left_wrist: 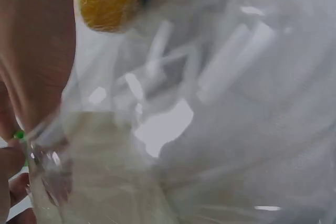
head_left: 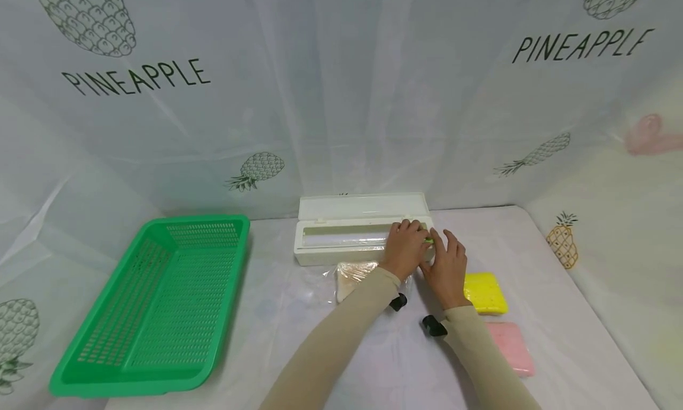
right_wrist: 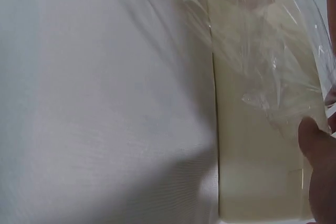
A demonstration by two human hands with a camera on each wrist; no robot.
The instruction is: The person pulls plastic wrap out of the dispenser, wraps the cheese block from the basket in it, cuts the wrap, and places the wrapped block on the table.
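A white cling film dispenser (head_left: 337, 256) stands with its lid raised, a film roll visible inside. My left hand (head_left: 405, 247) reaches over its right end, curled fingers at the small green slide cutter (head_left: 428, 240). My right hand (head_left: 447, 269) grips the same end, its thumb (right_wrist: 311, 137) against the front wall and fingers over the top edge. Clear cling film (right_wrist: 262, 61) hangs down the dispenser's front in the right wrist view. Below it lies a tan block (head_left: 352, 275) under clear film, partly hidden by my left arm.
A green plastic basket (head_left: 230, 303) stands at the left. Right of my right hand lie a yellow wrapped block (head_left: 485, 292) and a pink wrapped block (head_left: 512, 348). A pineapple-print curtain (head_left: 352, 102) hangs close behind the dispenser.
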